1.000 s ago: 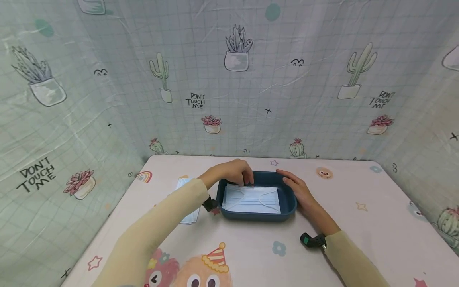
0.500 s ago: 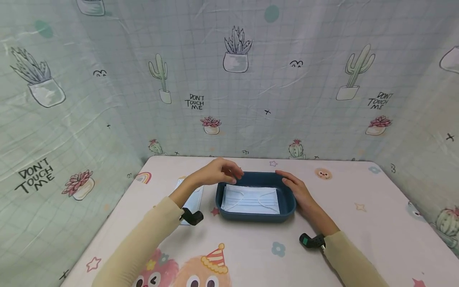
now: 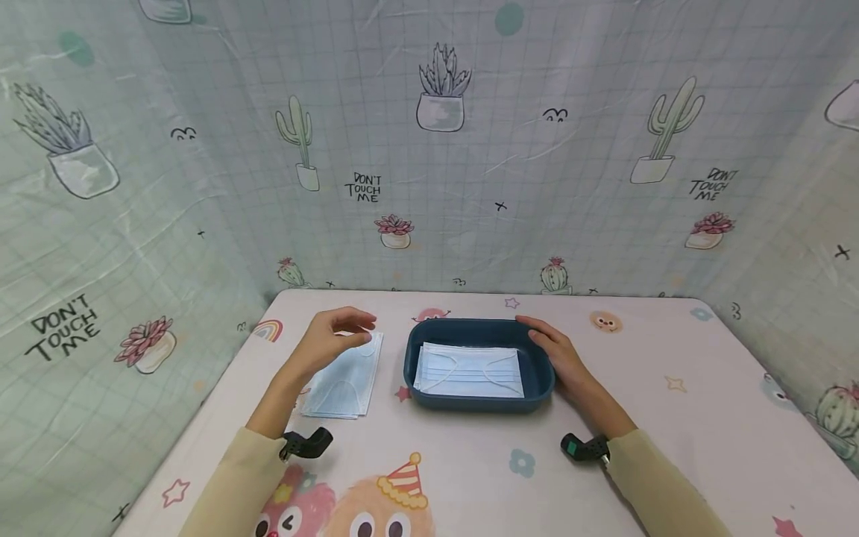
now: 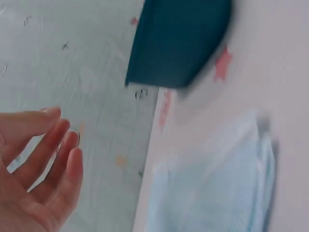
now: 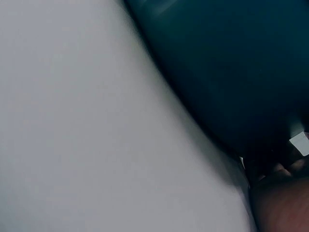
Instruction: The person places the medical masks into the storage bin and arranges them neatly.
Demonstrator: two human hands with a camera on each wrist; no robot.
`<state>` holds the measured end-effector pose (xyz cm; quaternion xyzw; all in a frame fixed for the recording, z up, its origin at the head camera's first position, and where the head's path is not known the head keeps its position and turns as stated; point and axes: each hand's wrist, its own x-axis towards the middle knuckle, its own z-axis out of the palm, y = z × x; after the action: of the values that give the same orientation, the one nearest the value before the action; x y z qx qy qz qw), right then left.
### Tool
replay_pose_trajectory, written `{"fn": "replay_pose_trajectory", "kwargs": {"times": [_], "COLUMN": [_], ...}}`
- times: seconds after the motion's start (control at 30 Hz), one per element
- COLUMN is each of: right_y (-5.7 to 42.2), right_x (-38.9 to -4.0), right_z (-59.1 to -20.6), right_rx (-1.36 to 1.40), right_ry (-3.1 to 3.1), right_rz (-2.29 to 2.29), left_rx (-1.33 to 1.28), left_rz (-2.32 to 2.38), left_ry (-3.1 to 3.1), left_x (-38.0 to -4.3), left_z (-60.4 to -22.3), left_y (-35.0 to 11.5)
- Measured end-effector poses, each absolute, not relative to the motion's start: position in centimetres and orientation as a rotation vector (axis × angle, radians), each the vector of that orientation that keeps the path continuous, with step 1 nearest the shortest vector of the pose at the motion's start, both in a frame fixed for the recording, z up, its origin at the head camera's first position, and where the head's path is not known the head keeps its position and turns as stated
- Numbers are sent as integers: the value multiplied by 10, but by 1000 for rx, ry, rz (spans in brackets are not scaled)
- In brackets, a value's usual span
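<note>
My left hand (image 3: 330, 343), holding nothing, hovers over the upper end of a small stack of light blue face masks (image 3: 338, 389) on the table at left. The left wrist view shows its fingers (image 4: 67, 186) loosely bent, with space between thumb and fingertips. My right hand (image 3: 564, 359) holds the right back corner of a dark blue plastic box (image 3: 479, 404), thumb at the rim and fingers along the outside. Inside the box lie more face masks (image 3: 470, 373), flat, ear loops on top. In the right wrist view, the box wall (image 5: 231, 72) hides most of that hand.
A pale tablecloth (image 3: 463, 477) with cartoon prints covers the table. Behind it hangs a cactus-patterned curtain (image 3: 503, 246), which also closes off both sides. Black wrist cameras (image 3: 309, 443) are strapped to both forearms.
My left hand has come out of the box and moved left to above the loose masks, its fingers opening out. The right hand and the box have stayed put.
</note>
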<state>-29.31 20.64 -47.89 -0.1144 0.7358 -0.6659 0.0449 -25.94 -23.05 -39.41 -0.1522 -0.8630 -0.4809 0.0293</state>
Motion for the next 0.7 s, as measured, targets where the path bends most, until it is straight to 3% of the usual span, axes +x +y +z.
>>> {"fn": "replay_pose_trajectory", "kwargs": {"times": [0.3, 0.7], "right_y": [209, 206], "right_x": [-294, -293], "right_z": [-481, -479], "right_rx": [-306, -327], "right_ry": [2274, 2270], "right_rz": [-2010, -1991], "left_rx": [-108, -55], "left_rz": [-1403, -1263], "left_ry": [-2651, -2839], "left_x": [-250, -247], "left_z": [-420, -430], "left_y": [-274, -292]}}
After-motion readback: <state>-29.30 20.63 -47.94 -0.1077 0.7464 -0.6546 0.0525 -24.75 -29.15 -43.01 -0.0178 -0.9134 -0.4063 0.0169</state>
